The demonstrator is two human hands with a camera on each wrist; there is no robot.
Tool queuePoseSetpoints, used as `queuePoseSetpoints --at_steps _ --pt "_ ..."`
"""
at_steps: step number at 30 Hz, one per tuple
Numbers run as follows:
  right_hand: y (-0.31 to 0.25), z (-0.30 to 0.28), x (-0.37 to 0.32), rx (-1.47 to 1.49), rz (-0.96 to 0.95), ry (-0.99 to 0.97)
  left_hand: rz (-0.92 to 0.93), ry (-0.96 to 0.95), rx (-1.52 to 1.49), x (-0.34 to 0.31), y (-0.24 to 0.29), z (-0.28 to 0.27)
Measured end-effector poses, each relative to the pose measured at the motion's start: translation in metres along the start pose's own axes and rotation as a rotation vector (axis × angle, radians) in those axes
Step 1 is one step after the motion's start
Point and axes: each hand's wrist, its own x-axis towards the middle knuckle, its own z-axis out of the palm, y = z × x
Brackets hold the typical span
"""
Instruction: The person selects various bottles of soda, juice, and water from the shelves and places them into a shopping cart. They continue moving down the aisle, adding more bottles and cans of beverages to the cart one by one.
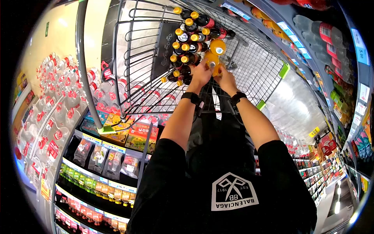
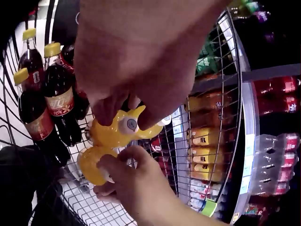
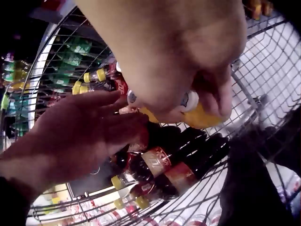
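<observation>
Both hands are low in the shopping cart among bottles of orange drink. My right hand (image 1: pixel 226 80) holds an orange drink bottle (image 3: pixel 204 115) near its white cap, fingers curled round it, mostly hiding the neck. My left hand (image 1: pixel 200 75) is beside it, with its fingers (image 3: pixel 106 129) stretched out nearly straight. Below that hand, in the left wrist view, a second orange drink bottle (image 2: pixel 110 132) with a white cap stands upright. Another orange drink bottle (image 1: pixel 217 46) stands farther off. Several dark cola bottles (image 1: pixel 191 47) with yellow caps fill the area next to the left hand.
The wire cart (image 1: pixel 134 50) surrounds the bottles, its handle (image 1: pixel 82 70) on the left. Drink shelves (image 1: pixel 296 43) run along the right side. Packs of clear bottles (image 1: pixel 54 105) are stacked at the left, near a rack of small packaged goods (image 1: pixel 97 175).
</observation>
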Motion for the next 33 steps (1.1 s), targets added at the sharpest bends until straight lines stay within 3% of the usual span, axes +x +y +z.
queuePoseSetpoints --at_steps 2,4,8,10,12,13,14,17,20,22,27,30,32,33 --pt "-0.003 0.006 0.0 -0.093 -0.101 -0.004 0.001 0.043 0.061 0.001 -0.006 0.002" --pt "-0.003 0.011 -0.002 -0.042 -0.113 -0.048 0.118 0.034 -0.036 -0.003 -0.01 -0.003" --pt "0.002 0.022 0.0 0.026 -0.184 0.004 0.15 -0.011 -0.246 -0.018 -0.022 -0.024" --pt "0.001 0.021 -0.002 -0.016 -0.067 -0.062 0.078 0.244 0.142 -0.026 -0.042 -0.043" --pt "0.007 0.023 -0.007 0.048 -0.069 -0.009 -0.066 0.396 0.549 -0.044 -0.035 -0.061" --pt "0.013 0.024 -0.011 0.112 -0.069 0.042 -0.006 0.429 0.578 -0.053 -0.037 -0.07" --pt "0.02 0.024 -0.015 0.111 -0.066 0.043 -0.068 0.471 0.7 -0.055 -0.036 -0.07" --pt "0.049 0.014 -0.032 0.32 -0.007 0.022 -0.159 0.343 0.767 -0.056 -0.04 -0.067" --pt "0.092 0.005 -0.057 0.431 0.042 0.068 -0.06 0.382 0.87 -0.055 -0.084 -0.061" --pt "0.128 -0.001 -0.072 0.468 0.09 0.092 0.089 0.517 0.743 -0.046 -0.113 -0.056" --pt "0.195 -0.023 -0.111 0.572 0.268 0.181 -0.062 0.242 0.684 -0.037 -0.127 -0.072" --pt "0.193 -0.045 -0.122 0.73 0.428 0.242 0.098 0.23 0.718 -0.033 -0.132 -0.079" --pt "0.189 -0.059 -0.13 0.694 0.43 0.255 0.01 0.089 0.758 -0.04 -0.11 -0.083" --pt "0.19 -0.064 -0.134 0.706 0.392 0.265 -0.118 0.123 0.709 -0.05 -0.091 -0.083"
